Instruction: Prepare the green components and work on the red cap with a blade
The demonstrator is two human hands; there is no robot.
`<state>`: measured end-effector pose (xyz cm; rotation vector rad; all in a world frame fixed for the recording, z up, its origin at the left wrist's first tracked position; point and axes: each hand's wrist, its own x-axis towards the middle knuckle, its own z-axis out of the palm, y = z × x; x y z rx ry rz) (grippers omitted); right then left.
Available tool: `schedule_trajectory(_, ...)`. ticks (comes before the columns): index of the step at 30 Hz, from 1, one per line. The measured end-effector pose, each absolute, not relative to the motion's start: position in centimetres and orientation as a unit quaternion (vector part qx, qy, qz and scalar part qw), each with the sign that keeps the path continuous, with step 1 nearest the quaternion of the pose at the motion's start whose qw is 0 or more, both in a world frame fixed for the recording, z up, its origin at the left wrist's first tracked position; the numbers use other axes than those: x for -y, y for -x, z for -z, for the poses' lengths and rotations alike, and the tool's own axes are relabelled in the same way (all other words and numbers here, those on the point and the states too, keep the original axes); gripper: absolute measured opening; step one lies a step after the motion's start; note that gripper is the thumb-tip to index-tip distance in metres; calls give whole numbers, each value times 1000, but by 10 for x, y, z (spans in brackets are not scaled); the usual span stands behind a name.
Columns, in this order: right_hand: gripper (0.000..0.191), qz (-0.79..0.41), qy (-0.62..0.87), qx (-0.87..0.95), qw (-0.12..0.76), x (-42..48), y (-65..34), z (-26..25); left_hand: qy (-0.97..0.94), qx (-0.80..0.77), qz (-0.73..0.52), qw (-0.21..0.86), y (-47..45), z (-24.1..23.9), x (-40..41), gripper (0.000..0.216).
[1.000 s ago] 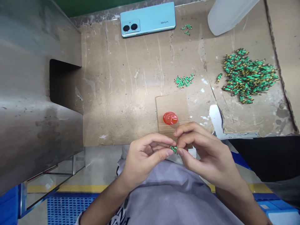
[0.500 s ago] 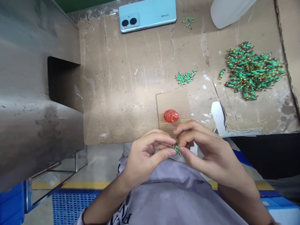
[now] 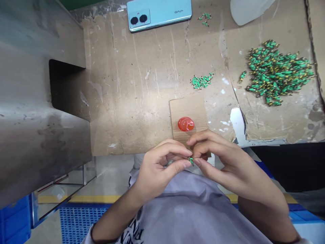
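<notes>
My left hand (image 3: 158,167) and my right hand (image 3: 223,162) meet just below the table's front edge, both pinched on one small green part (image 3: 190,160) held between their fingertips. A red cap-like piece (image 3: 186,124) lies on a small cardboard square (image 3: 189,110) right above my hands. A small cluster of green parts (image 3: 201,80) lies further back on the cardboard-covered table (image 3: 142,84). A large heap of green and yellow parts (image 3: 276,76) sits at the right.
A light-blue phone (image 3: 159,13) lies face down at the table's far edge, with a few green parts (image 3: 205,17) beside it. A white plastic container (image 3: 248,10) stands at the back right. A grey metal housing (image 3: 33,101) fills the left. Blue crates (image 3: 15,220) are below.
The view has drifted slightly, so the table items sit a little higher and further right. My hands stay together, with small finger movements on the green part.
</notes>
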<state>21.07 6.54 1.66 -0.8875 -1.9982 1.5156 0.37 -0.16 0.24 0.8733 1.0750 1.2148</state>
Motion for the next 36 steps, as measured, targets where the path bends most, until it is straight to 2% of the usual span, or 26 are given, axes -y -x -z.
schedule_trajectory(13, 12, -566, 306, 744, 180, -73, -214, -32, -479, -480, -475, 560, 3, -3, 0, 12)
schedule_trajectory(21, 12, -557, 284, 768, 138, -76, -216, -39, -522, -453, -485, 535, 3, 0, 1, 9)
schedule_trajectory(36, 12, -534, 278, 783, 158, -72, -219, -42, -457, -435, -513, 582, 0, -3, -1, 10)
